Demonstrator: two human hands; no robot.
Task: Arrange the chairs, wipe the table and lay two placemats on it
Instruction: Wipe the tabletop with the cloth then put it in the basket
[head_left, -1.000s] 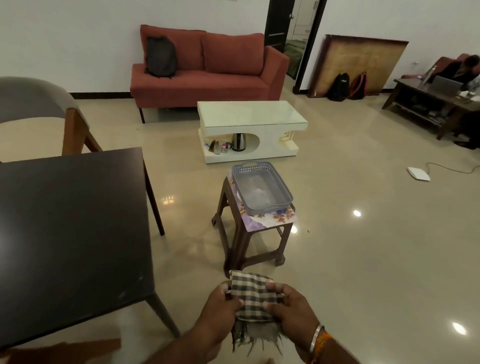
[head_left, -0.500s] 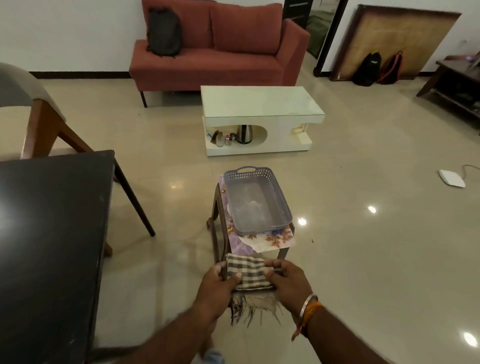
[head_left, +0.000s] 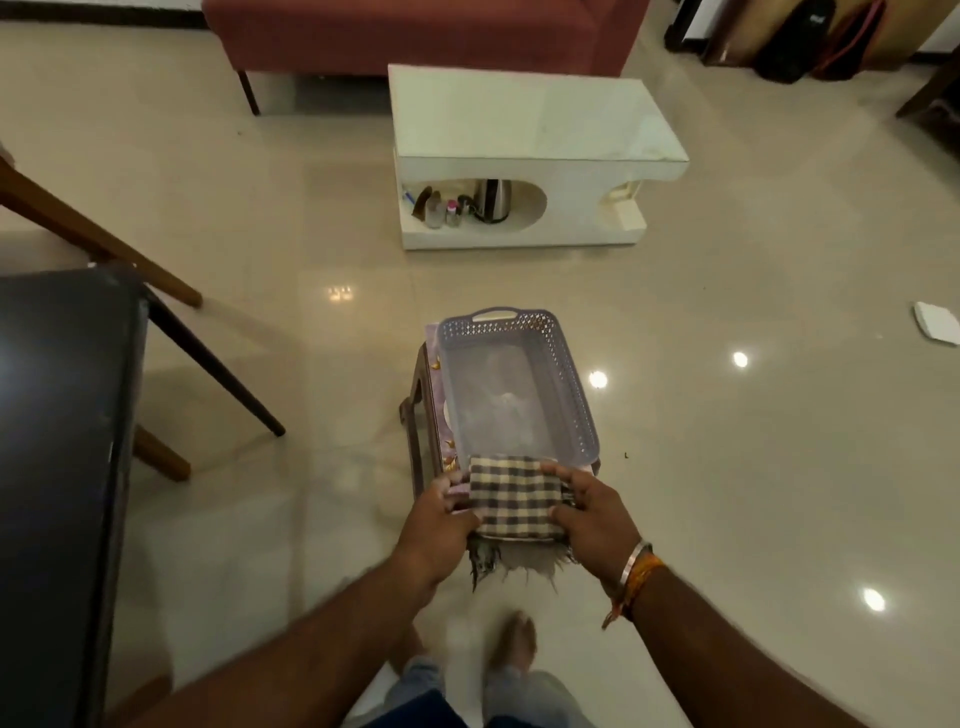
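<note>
A folded checked cloth (head_left: 511, 493) with a frayed fringe is held between both hands. My left hand (head_left: 441, 512) grips its left edge and my right hand (head_left: 589, 512) grips its right edge. The cloth hovers at the near rim of a grey perforated basket (head_left: 563, 374), which stands on a brown stool (head_left: 418, 410). Floral placemats (head_left: 444, 415) lie under the basket and stick out on its left side. The dark table (head_left: 57, 415) fills the left edge of the view. A wooden chair leg (head_left: 98, 239) shows behind it.
A white coffee table (head_left: 530, 130) with a kettle (head_left: 493, 200) on its lower shelf stands ahead. A red sofa (head_left: 415, 31) is behind it. Bags (head_left: 795, 41) lean at the far right. A white device (head_left: 937, 322) lies on the glossy floor.
I have stepped closer to the stool and looked down. Both hands have carried the folded cloth forward to the near rim of the basket.
</note>
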